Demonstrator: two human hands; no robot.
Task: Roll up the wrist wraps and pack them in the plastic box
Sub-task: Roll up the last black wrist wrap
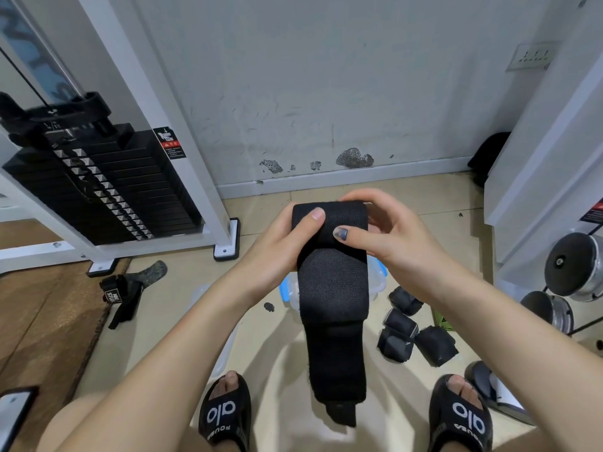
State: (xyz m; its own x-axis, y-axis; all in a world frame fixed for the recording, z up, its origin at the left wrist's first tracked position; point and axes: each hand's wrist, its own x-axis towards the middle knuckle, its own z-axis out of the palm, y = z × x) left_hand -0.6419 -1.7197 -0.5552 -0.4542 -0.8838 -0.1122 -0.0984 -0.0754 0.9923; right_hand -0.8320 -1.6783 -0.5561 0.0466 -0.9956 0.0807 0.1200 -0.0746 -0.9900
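black woven wrist wrap (332, 288), clear plastic box (287, 293) with blue clips behind it, black slides (225, 415) with white lettering below.

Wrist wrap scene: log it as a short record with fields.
in hands: black wrist wrap, top end rolled, tail hanging down
left hand: grips the roll's left side
right hand: grips the roll's right side, thumb on its front
plastic box: on the floor behind the wrap, mostly hidden
rolled wraps: three on the floor, right of the box
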